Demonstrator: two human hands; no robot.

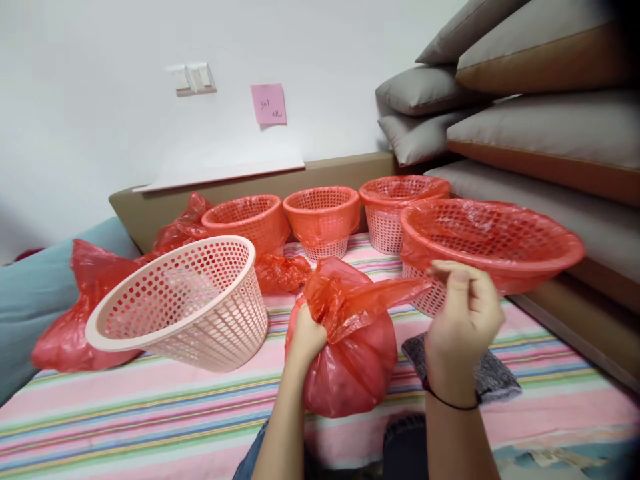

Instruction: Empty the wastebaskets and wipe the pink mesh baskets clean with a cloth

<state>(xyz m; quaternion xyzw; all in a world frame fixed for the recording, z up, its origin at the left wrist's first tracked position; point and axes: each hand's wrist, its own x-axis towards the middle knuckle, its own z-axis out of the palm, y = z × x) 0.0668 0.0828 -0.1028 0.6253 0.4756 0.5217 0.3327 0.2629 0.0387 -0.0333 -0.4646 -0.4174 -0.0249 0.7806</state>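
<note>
A full red plastic bag (pixel 350 373) sits directly in front of me, its contents hidden. My left hand (pixel 307 337) is closed around the gathered side of its neck. To the right, my right hand (pixel 465 310) pinches the tapered end of the bag, which is drawn out taut and sideways from the neck. Left of the bag stands a bare pink plastic basket (pixel 215 320), tilted toward the left. Beyond my right hand is a wide basket lined with red plastic (pixel 490 233). Under my right wrist lies a dark grey cloth item (pixel 495 373).
Lined baskets stand along the back: one at left (pixel 245 223), one in the middle (pixel 323 213), one farther right (pixel 395 207). Another filled red bag (pixel 95 320) rests at left beside a blue cushion (pixel 30 293). Grey cushions (pixel 545 127) are stacked at right. Striped fabric (pixel 165 413) lies underneath.
</note>
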